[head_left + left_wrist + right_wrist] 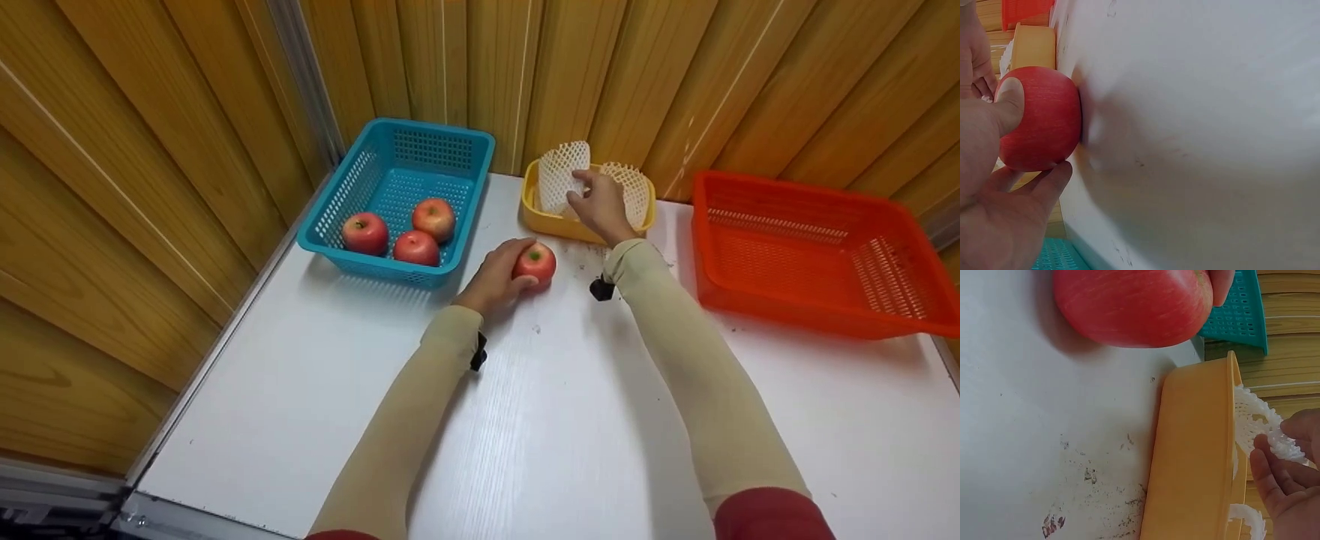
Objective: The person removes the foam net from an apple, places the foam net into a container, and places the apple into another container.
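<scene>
My left hand point(491, 279) grips a red apple point(537, 264) that rests on the white table. In the left wrist view its thumb lies on the near side of the apple point(1044, 121), with fingers below. Over the small yellow basket point(556, 225), my right hand point(602, 206) pinches the edge of a white foam net sleeve point(561, 174). The right wrist view shows that foam net point(1249, 417) between thumb and fingers, standing partly above the rim. Another foam net point(637, 196) sits in the basket's right side, partly behind the hand.
A blue basket point(319, 244) at the left holds three apples point(416, 247). To the right stands a red-orange basket point(780, 304). A wood-panelled wall point(495, 67) rises behind the baskets. Dark specks mark the table point(540, 420) near the yellow basket.
</scene>
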`<state>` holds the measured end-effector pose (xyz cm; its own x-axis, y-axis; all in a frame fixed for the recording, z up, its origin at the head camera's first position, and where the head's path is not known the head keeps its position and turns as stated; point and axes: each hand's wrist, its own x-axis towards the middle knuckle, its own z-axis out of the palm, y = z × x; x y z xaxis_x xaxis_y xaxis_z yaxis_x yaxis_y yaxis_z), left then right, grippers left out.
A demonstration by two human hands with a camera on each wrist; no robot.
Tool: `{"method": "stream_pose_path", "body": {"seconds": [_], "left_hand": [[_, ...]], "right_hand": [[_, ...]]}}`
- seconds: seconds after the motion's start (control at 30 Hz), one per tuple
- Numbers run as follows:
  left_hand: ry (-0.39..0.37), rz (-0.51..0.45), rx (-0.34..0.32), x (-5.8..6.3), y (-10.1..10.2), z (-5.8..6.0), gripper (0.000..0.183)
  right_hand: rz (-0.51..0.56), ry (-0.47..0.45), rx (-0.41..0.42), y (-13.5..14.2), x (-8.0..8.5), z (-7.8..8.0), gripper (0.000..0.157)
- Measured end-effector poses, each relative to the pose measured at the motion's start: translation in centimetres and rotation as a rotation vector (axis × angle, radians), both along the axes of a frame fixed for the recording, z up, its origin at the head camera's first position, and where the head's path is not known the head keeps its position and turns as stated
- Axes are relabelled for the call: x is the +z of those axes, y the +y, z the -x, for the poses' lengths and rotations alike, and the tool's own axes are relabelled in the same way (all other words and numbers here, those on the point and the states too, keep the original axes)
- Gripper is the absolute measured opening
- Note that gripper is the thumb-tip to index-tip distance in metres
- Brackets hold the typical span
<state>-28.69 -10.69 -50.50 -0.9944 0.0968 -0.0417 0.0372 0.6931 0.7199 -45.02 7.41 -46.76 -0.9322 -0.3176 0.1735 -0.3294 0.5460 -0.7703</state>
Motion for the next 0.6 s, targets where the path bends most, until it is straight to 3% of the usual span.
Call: {"method": "stream_pose_path", "body": {"seconds": [0.3,0.47,0.6], "left_hand": [[0.024,0.019,-0.008,0.12,-0.05,0.05,0.070],[0.031,0.022,-0.008,0.10,-0.01,0.00,0.070],[0.020,0.007,-0.001,0.06,0.01,-0.06,0.070]], "right_hand": [[-0.256,0.069,0.049,-0.01,0.27,-0.20,0.047],[-0.385,0.153,0.028,0.15,0.31,-0.54,0.048],[-0.448,0.147,0.021,0.36,0.18,-0.84,0.051]]}}
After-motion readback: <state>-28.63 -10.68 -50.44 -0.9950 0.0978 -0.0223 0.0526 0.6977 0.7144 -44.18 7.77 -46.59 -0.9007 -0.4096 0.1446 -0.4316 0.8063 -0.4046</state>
